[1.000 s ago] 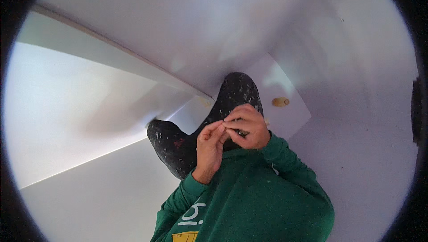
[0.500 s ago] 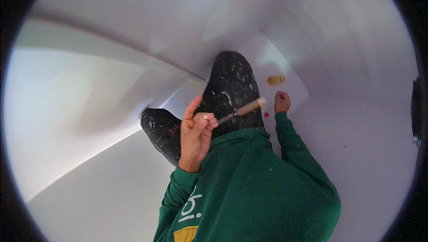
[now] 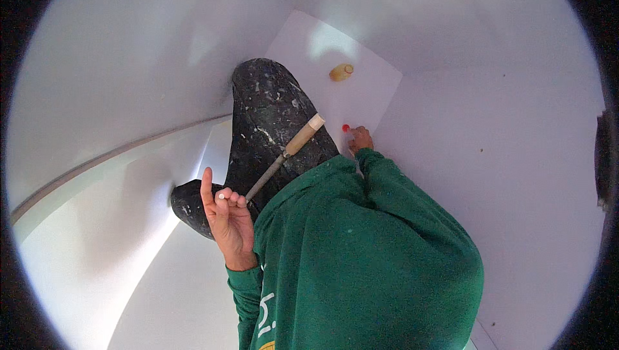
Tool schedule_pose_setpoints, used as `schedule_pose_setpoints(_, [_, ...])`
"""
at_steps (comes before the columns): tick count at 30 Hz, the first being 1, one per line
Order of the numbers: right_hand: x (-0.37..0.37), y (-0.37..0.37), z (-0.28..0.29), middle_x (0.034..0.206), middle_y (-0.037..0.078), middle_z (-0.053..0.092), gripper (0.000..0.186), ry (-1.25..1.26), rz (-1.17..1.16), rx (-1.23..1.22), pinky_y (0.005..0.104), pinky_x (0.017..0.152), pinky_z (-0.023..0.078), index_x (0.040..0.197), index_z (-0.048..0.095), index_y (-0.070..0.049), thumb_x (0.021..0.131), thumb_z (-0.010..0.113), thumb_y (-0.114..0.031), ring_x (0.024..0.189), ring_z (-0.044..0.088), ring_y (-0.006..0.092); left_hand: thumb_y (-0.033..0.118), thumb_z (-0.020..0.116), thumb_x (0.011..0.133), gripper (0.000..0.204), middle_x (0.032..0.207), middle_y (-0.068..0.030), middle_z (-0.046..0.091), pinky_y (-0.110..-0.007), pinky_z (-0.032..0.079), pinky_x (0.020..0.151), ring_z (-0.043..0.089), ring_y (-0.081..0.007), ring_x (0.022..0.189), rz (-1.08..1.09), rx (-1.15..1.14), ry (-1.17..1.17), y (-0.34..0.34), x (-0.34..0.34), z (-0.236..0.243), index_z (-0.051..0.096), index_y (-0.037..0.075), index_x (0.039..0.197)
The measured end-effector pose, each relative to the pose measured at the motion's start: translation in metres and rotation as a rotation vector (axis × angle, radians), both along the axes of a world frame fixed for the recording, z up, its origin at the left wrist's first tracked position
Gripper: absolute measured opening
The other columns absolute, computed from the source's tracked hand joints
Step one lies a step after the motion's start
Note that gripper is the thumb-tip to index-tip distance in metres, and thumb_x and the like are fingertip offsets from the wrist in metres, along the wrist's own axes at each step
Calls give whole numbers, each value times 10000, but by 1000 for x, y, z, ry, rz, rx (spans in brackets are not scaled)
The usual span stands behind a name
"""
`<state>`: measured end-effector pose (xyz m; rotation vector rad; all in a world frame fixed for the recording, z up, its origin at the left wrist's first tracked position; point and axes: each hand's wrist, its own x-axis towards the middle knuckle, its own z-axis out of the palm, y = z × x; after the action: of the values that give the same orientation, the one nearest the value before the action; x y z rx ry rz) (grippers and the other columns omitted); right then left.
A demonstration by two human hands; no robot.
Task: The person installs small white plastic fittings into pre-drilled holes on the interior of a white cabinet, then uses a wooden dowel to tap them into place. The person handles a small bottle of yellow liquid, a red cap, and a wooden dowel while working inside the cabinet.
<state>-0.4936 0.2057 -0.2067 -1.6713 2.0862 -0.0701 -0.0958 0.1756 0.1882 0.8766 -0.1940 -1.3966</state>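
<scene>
My left hand (image 3: 231,224) is raised palm up over my lap. Its index finger points out, and the other fingers curl with the thumb round a small white thing (image 3: 221,196). Beside those curled fingers ends the thin grey shaft of a tool with a wooden handle (image 3: 302,140), which slants across my dark, paint-spattered thigh. Whether the fingers also grip the shaft, I cannot tell. Down on the floor, my right hand (image 3: 362,140) closes its fingers on a small, partly clear thing with a red top (image 3: 346,128). Its lower part is hidden by the fingers.
A small amber jar (image 3: 340,72) lies on the pale floor (image 3: 380,85) beyond my right hand. Smooth light walls rise close by on the far side (image 3: 193,40) and the right (image 3: 490,150). A curved pale edge (image 3: 122,152) runs along the left.
My view has turned, so my legs and the jar appear further left. My right hand has reached the red-topped thing, which lay apart from it before. The left hand keeps its pose.
</scene>
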Motion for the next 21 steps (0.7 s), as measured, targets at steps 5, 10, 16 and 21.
schedule_pose_setpoints(5, [18, -22, 7, 1193, 117, 616, 476, 73, -28, 142, 486, 946, 539, 1192, 725, -238, 721, 723, -167, 1129, 600, 362, 133, 713, 979, 731, 1012, -63, 715, -282, 630, 834, 715, -134, 921, -11, -16, -9, 0, -3, -3, 317, 22, 1583])
schedule_pose_setpoints(10, [14, -21, -13, 1232, 103, 597, 457, 66, -12, 185, 489, 939, 541, 1201, 717, -252, 747, 708, -194, 1149, 589, 366, 131, 741, 959, 749, 1007, -64, 725, -286, 628, 830, 717, -140, 901, -5, 29, -16, -2, -5, 0, 332, 13, 1575])
schedule_pose_setpoints(16, [24, -30, -3, 1230, 87, 591, 440, 142, 11, 295, 476, 969, 529, 1214, 696, -269, 779, 691, -205, 1173, 575, 336, 130, 753, 947, 745, 997, -61, 734, -289, 629, 824, 723, -147, 907, -2, 27, -22, -1, -3, -3, 354, 10, 1564])
schedule_pose_setpoints(21, [19, -31, 9, 1209, 77, 625, 395, 9, -41, 221, 475, 988, 526, 1193, 698, -262, 798, 713, -240, 1182, 577, 344, 133, 756, 946, 740, 1005, -59, 736, -292, 632, 810, 724, -153, 892, -2, 31, -33, 0, -2, -3, 361, 8, 1559])
